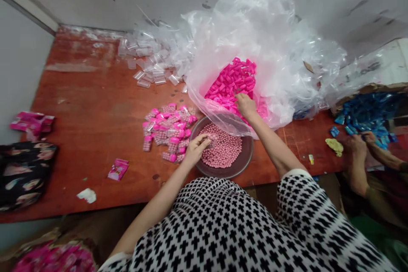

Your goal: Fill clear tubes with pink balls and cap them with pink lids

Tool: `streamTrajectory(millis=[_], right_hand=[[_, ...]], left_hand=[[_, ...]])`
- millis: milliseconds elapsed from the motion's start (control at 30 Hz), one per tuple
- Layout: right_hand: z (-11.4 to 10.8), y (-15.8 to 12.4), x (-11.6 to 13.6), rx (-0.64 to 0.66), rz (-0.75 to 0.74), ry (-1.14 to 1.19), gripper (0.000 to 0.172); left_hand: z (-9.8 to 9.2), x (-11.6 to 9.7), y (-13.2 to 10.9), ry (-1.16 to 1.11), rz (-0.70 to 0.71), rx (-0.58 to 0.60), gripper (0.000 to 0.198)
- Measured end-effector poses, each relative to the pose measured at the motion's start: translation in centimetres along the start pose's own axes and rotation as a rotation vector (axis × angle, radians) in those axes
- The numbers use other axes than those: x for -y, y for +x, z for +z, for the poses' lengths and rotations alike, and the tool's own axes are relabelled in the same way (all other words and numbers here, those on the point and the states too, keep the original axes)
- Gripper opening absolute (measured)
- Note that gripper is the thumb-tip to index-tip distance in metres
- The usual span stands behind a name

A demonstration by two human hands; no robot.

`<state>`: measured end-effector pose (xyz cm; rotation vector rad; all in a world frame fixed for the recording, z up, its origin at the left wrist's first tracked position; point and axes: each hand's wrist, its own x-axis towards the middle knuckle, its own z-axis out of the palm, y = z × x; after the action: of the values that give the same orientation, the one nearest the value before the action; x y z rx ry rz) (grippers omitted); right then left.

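Observation:
Over the dark bowl point(246, 165) of small pink candy balls point(225, 151), my left hand point(196, 149) is closed on a small clear container point(211, 139) with pink balls in it. Beyond the bowl, my right hand point(247, 105) reaches into a clear plastic bag point(204, 51) and touches the bright pink caps point(234, 78) heaped there. Its fingers are curled together; what they hold, if anything, is hidden. To the left of the bowl lies a pile of filled containers with pink caps point(168, 129).
Empty clear containers point(156, 72) lie scattered at the back. A pink packet point(118, 169) and a black floral bag point(27, 174) are on the left. At right, another person's hands point(363, 142) work beside blue packets point(369, 112) spilling from a box.

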<state>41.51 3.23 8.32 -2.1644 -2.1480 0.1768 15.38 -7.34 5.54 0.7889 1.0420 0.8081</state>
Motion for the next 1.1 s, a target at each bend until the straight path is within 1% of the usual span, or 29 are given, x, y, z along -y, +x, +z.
streamTrajectory(millis=[100, 167, 300, 367, 433, 500, 533, 600, 667, 767, 833, 867, 933, 1100], right_hand=[[1.5, 2.7, -0.5, 0.117, -0.082, -0.184, 0.035], [2.1, 3.6, -0.8, 0.145, -0.133, -0.243, 0.035], [2.1, 4.0, -1.6, 0.17, -0.193, -0.273, 0.033], [1.5, 3.5, -1.8, 0.105, -0.15, -0.218, 0.034], [0.7, 2.1, -1.7, -0.02, -0.088, -0.063, 0.036], [-0.6, -0.1, -0.8, -0.108, -0.102, 0.19, 0.035], [-1.3, -1.5, -0.2, -0.114, -0.148, 0.33, 0.033], [-2.8, -4.4, 1.6, -0.047, -0.28, 0.565, 0.031], [-4.1, -7.1, 3.5, 0.041, -0.397, 0.677, 0.031], [-5.5, -9.8, 5.9, 0.214, -0.549, 0.646, 0.035], [-6.0, -10.7, 6.7, 0.299, -0.593, 0.58, 0.039], [-6.2, -10.9, 6.9, 0.321, -0.601, 0.556, 0.041], [-6.3, -11.2, 7.1, 0.334, -0.614, 0.537, 0.043], [-6.2, -12.5, 7.1, 0.316, -0.628, 0.545, 0.043]], left_hand=[[0.4, -0.8, 0.3, -0.095, 0.004, -0.024, 0.053], [0.4, -1.3, 0.5, -0.165, -0.012, -0.007, 0.053], [0.5, -1.9, 0.7, -0.263, -0.043, 0.023, 0.054], [0.6, -1.9, 0.7, -0.27, -0.029, 0.022, 0.054], [0.8, -1.9, 0.6, -0.237, -0.01, 0.016, 0.054], [0.9, -1.6, 0.6, -0.184, 0.008, 0.006, 0.056], [0.9, -1.5, 0.6, -0.158, 0.019, 0.003, 0.057], [1.0, -1.3, 0.5, -0.101, 0.046, -0.002, 0.056], [1.1, -1.2, 0.3, -0.005, 0.096, -0.005, 0.052], [1.0, -1.5, -0.4, 0.207, 0.227, 0.016, 0.039], [0.9, -1.8, -0.9, 0.304, 0.309, 0.057, 0.033], [0.8, -2.0, -1.2, 0.329, 0.336, 0.079, 0.031], [0.6, -2.2, -1.8, 0.337, 0.361, 0.103, 0.031], [0.5, -2.3, -2.9, 0.256, 0.337, 0.068, 0.034]])
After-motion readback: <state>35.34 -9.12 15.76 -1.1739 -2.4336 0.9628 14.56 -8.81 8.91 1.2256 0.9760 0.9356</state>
